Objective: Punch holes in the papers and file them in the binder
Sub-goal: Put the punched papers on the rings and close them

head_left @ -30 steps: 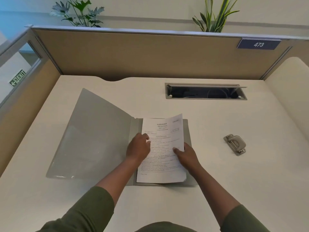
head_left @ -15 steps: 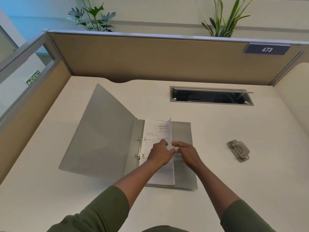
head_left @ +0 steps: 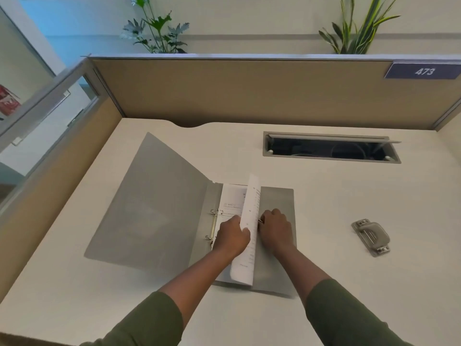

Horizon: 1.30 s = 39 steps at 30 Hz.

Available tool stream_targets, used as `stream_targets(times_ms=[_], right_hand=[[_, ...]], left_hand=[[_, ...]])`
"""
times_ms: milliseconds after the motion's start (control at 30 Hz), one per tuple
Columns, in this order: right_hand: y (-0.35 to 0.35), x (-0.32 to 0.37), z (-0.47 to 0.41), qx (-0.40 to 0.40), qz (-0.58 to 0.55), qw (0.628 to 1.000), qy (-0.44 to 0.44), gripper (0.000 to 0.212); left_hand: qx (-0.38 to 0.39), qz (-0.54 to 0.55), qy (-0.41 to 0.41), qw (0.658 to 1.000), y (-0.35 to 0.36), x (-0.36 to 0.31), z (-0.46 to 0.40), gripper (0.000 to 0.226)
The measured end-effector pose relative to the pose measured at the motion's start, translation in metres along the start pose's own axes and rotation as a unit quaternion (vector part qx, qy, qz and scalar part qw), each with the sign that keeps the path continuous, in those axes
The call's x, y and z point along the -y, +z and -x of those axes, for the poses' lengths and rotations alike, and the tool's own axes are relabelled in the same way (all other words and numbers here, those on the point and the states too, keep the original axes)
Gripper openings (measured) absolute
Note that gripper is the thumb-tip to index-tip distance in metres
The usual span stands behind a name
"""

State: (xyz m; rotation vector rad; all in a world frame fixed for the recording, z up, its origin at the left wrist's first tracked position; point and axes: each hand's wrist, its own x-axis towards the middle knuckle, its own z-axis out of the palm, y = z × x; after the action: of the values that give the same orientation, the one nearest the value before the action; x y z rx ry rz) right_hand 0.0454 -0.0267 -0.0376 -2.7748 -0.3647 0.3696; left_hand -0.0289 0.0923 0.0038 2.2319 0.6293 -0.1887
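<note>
Head view: papers are sitting mid-frame in the open binder, now curling up on edge instead of lying flat. Left hand is pinching the sheets; right hand, curled, is reaching underneath, its grip hidden. Filing's probably getting adjusted. Hole punch is idling right on the worktop.

One binder, two rings, one hole punch, two plants and two hands are showing on one desk.
</note>
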Motion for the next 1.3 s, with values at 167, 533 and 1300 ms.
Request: stream_targets(times_ms=[167, 533, 1300], right_hand=[[-0.004, -0.001, -0.004, 0.019, -0.001, 1.000, 0.003, 0.016], [-0.028, -0.044, 0.010, 0.020, -0.171, 0.979, 0.108, 0.013], [-0.046, 0.027, 0.032, -0.009, -0.366, 0.922, 0.125, 0.009]], left_hand=[[0.019, 0.014, 0.008, 1.000, 0.000, 0.000, -0.002, 0.020], [0.025, -0.020, 0.039, 0.999, 0.017, -0.020, 0.002, 0.005], [0.027, 0.263, -0.087, 0.960, 0.007, -0.002, -0.009, 0.023]])
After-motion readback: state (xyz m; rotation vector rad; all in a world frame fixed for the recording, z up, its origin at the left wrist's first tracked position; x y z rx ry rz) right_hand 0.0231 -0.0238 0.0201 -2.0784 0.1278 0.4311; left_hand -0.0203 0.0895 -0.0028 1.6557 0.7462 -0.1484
